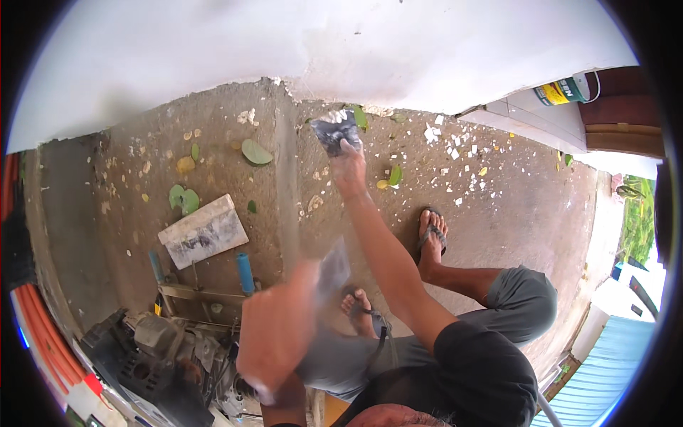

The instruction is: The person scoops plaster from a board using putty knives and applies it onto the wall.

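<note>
My right hand reaches out over the ground near the foot of the white wall. Its thumb presses on a dark flat plate smeared with white paste, and the fingers underneath are hidden. Closer to me on the left, my left hand is blurred by motion and closed. A pale flat scraper blade sticks out from it; its handle is hidden in the grip. Both hands are apart from each other.
White chips and leaves litter the brown ground. A stained pale board lies at left, above a dark engine-like machine with a metal frame. A paint bucket stands far right. My sandalled feet are near the middle.
</note>
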A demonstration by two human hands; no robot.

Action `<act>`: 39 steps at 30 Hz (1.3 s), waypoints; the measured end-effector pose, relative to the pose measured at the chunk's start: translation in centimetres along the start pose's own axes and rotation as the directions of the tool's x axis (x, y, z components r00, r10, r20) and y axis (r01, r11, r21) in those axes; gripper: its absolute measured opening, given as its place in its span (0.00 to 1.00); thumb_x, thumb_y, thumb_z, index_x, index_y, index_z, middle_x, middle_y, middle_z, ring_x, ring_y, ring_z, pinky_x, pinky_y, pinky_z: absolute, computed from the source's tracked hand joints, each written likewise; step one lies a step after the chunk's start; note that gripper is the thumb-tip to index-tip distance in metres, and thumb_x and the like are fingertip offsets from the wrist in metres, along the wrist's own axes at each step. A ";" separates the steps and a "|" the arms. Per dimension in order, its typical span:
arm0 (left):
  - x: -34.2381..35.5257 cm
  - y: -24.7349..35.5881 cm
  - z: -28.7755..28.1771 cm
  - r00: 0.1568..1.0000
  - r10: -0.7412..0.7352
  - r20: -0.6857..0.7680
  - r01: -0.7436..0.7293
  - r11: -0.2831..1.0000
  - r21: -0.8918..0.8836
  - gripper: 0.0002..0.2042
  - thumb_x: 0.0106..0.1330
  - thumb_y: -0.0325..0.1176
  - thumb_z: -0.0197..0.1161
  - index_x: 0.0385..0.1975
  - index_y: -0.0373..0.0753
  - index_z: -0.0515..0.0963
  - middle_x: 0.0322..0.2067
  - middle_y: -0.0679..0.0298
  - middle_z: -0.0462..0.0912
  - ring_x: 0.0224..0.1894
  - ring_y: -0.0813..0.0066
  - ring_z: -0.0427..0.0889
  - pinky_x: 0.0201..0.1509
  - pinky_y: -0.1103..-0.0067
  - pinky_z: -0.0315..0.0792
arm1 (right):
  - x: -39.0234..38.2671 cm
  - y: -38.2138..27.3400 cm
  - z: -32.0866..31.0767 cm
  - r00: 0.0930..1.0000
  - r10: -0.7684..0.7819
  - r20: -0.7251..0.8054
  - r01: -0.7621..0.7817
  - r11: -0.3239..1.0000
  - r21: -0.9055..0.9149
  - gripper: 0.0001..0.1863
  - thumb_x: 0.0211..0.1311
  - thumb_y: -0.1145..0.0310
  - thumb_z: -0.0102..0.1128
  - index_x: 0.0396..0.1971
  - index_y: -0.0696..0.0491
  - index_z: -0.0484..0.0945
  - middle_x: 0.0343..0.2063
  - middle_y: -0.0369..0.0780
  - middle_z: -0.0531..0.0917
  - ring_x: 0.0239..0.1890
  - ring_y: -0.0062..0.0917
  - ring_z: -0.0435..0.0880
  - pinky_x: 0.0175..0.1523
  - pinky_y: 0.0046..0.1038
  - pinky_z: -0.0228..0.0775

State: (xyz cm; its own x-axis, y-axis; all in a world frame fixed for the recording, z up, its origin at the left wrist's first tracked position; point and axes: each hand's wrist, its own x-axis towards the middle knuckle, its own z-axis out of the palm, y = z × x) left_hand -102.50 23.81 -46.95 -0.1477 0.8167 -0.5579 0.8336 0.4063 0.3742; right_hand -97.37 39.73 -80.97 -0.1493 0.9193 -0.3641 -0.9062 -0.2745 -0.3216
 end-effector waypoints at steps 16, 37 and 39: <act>-1.9 -1.4 1.4 0.996 0.027 -0.088 -0.039 0.989 -0.145 0.16 0.58 0.27 0.52 0.47 0.44 0.74 0.22 0.51 0.78 0.28 0.48 0.79 0.29 0.60 0.70 | 8.5 7.2 -4.7 0.858 -0.182 -0.480 -0.104 0.854 -0.510 0.15 0.63 0.62 0.56 0.34 0.61 0.77 0.28 0.39 0.77 0.28 0.25 0.69 0.34 0.30 0.64; -1.2 -1.4 0.9 0.997 -0.037 -0.073 0.024 0.986 -0.164 0.16 0.57 0.26 0.52 0.46 0.44 0.74 0.24 0.50 0.78 0.29 0.48 0.79 0.31 0.61 0.71 | 4.1 -0.3 8.8 0.980 -0.193 -0.039 0.096 0.643 -0.760 0.07 0.58 0.73 0.52 0.36 0.58 0.74 0.32 0.39 0.78 0.33 0.24 0.74 0.38 0.28 0.67; -1.6 -1.8 0.7 0.998 -0.037 -0.051 0.028 0.984 -0.173 0.15 0.60 0.24 0.50 0.46 0.43 0.74 0.26 0.47 0.79 0.31 0.45 0.78 0.32 0.61 0.71 | 1.3 0.0 8.1 0.979 -0.186 -0.080 0.126 0.869 -0.479 0.07 0.59 0.74 0.52 0.36 0.59 0.73 0.31 0.38 0.76 0.32 0.23 0.72 0.37 0.27 0.66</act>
State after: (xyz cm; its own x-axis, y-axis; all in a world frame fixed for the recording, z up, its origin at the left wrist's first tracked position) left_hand -103.39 21.47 -47.24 -0.2055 0.8206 -0.5333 0.7242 0.4940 0.4811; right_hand -100.79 43.20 -74.36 0.0539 0.9287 -0.3669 -0.6163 -0.2582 -0.7440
